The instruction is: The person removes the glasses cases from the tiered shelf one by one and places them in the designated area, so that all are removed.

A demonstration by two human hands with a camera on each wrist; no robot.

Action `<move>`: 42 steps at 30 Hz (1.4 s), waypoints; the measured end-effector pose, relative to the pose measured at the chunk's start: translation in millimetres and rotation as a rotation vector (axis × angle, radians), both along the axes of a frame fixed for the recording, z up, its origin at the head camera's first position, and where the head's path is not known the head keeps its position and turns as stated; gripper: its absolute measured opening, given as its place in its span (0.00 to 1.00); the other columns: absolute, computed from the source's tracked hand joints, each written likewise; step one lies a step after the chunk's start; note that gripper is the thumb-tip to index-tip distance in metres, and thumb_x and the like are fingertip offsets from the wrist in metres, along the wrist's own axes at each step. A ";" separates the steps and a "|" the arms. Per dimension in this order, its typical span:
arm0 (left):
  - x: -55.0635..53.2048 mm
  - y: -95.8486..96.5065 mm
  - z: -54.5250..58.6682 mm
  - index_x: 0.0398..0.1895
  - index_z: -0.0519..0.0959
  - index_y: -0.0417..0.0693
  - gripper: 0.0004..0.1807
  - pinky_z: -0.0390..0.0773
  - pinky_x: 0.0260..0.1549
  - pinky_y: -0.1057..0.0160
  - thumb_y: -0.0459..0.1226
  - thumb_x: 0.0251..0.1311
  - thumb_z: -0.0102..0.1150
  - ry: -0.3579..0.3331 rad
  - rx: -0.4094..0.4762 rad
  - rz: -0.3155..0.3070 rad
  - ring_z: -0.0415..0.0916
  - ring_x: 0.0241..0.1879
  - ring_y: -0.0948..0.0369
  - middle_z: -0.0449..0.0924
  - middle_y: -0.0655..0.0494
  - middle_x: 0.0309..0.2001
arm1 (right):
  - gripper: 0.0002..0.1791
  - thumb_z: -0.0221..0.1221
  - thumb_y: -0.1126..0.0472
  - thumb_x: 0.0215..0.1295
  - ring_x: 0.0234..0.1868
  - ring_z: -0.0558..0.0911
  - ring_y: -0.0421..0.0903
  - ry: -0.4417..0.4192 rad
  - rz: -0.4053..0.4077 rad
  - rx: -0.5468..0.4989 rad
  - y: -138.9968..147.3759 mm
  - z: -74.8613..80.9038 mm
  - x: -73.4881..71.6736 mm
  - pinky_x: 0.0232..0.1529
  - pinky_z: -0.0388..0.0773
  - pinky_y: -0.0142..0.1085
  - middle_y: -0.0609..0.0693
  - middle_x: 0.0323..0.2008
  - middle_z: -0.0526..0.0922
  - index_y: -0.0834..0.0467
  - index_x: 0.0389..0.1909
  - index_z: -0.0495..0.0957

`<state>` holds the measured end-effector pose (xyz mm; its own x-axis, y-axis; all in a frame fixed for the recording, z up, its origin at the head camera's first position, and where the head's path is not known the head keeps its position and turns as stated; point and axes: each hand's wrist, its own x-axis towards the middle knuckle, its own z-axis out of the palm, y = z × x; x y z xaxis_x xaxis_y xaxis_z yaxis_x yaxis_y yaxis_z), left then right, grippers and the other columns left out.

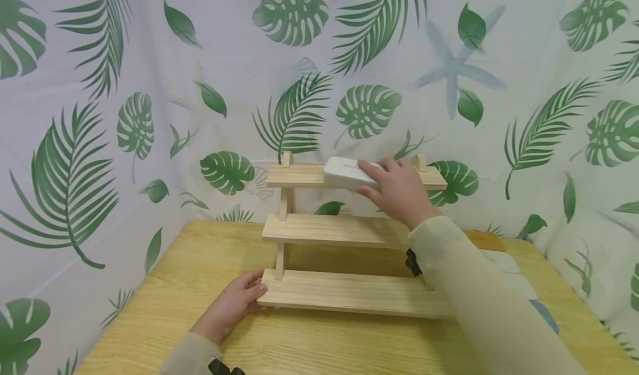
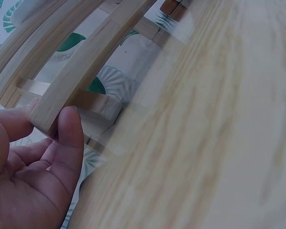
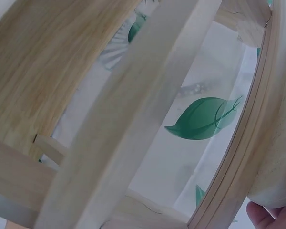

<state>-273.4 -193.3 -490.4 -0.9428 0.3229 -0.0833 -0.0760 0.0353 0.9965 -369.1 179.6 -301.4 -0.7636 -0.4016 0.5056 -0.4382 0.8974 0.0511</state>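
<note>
A three-tier wooden display shelf stands on the table. My right hand holds a white oblong block with rounded corners at the top tier, thumb and fingers around its right end. In the right wrist view only fingertips show, under the pale block beside a board edge. With the left hand I grip the left end of the bottom tier; the left wrist view shows the thumb and a finger pinching that board's end.
At the table's right side, partly behind my right sleeve, lie a brown piece, white pieces and a blue piece. A leaf-printed cloth hangs close behind the shelf and along the sides of the wooden table.
</note>
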 end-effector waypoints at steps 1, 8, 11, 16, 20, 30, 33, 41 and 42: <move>0.0 -0.2 -0.2 0.77 0.53 0.31 0.33 0.81 0.45 0.56 0.39 0.78 0.50 0.001 -0.001 0.000 0.78 0.51 0.52 0.71 0.37 0.59 | 0.36 0.62 0.37 0.68 0.53 0.73 0.62 0.017 0.010 0.008 1.1 -1.3 0.5 0.55 0.70 0.56 0.61 0.60 0.76 0.44 0.74 0.69; -1.7 -1.8 -2.5 0.77 0.50 0.30 0.35 0.80 0.45 0.58 0.40 0.78 0.50 0.004 0.011 -0.025 0.78 0.50 0.53 0.70 0.37 0.59 | 0.34 0.64 0.40 0.66 0.54 0.74 0.62 0.108 0.093 0.029 10.4 -6.0 12.3 0.55 0.70 0.57 0.60 0.59 0.77 0.46 0.71 0.73; -2.3 -2.4 -2.9 0.77 0.50 0.29 0.35 0.80 0.45 0.58 0.40 0.78 0.50 0.004 0.011 -0.022 0.78 0.50 0.53 0.70 0.37 0.59 | 0.33 0.65 0.41 0.66 0.54 0.73 0.63 0.119 0.118 0.022 15.1 -6.0 21.6 0.53 0.71 0.58 0.60 0.58 0.76 0.45 0.70 0.74; -3.4 -2.6 -2.5 0.77 0.52 0.31 0.34 0.80 0.45 0.57 0.39 0.78 0.50 0.008 -0.001 -0.009 0.78 0.50 0.53 0.72 0.38 0.58 | 0.32 0.67 0.43 0.65 0.57 0.72 0.64 0.128 0.183 -0.004 23.3 -8.5 37.2 0.56 0.69 0.61 0.59 0.61 0.76 0.44 0.69 0.75; -3.7 -3.1 -3.0 0.77 0.52 0.31 0.34 0.80 0.46 0.57 0.39 0.78 0.50 0.012 -0.005 -0.008 0.78 0.51 0.53 0.71 0.38 0.58 | 0.33 0.70 0.45 0.62 0.56 0.75 0.64 0.153 0.248 -0.027 30.6 -13.5 48.9 0.55 0.69 0.61 0.58 0.62 0.77 0.45 0.68 0.76; -3.8 -2.3 -3.2 0.77 0.51 0.30 0.35 0.81 0.47 0.56 0.40 0.78 0.51 0.002 0.006 -0.012 0.78 0.52 0.52 0.70 0.37 0.60 | 0.35 0.74 0.50 0.56 0.54 0.75 0.63 0.180 0.317 -0.059 54.2 -27.8 74.2 0.51 0.72 0.60 0.54 0.63 0.77 0.45 0.67 0.77; -3.3 -1.9 -2.1 0.77 0.50 0.30 0.35 0.81 0.47 0.56 0.39 0.78 0.50 0.006 0.004 -0.015 0.78 0.52 0.52 0.70 0.36 0.61 | 0.35 0.74 0.53 0.56 0.54 0.75 0.63 0.156 0.298 -0.075 63.1 -32.6 81.4 0.51 0.71 0.60 0.55 0.63 0.77 0.45 0.67 0.77; -0.9 -0.8 -0.1 0.77 0.51 0.29 0.34 0.81 0.47 0.55 0.38 0.78 0.49 0.006 0.003 -0.004 0.78 0.52 0.53 0.70 0.36 0.61 | 0.35 0.73 0.56 0.59 0.60 0.73 0.61 0.066 0.242 -0.092 86.9 -46.7 98.1 0.56 0.70 0.60 0.57 0.63 0.75 0.45 0.69 0.75; -0.9 -0.7 0.1 0.77 0.51 0.30 0.34 0.81 0.48 0.55 0.38 0.78 0.49 0.006 0.004 -0.005 0.78 0.52 0.52 0.70 0.36 0.61 | 0.36 0.73 0.57 0.59 0.60 0.72 0.61 0.067 0.241 -0.090 89.7 -48.5 99.9 0.56 0.70 0.60 0.56 0.63 0.75 0.45 0.69 0.75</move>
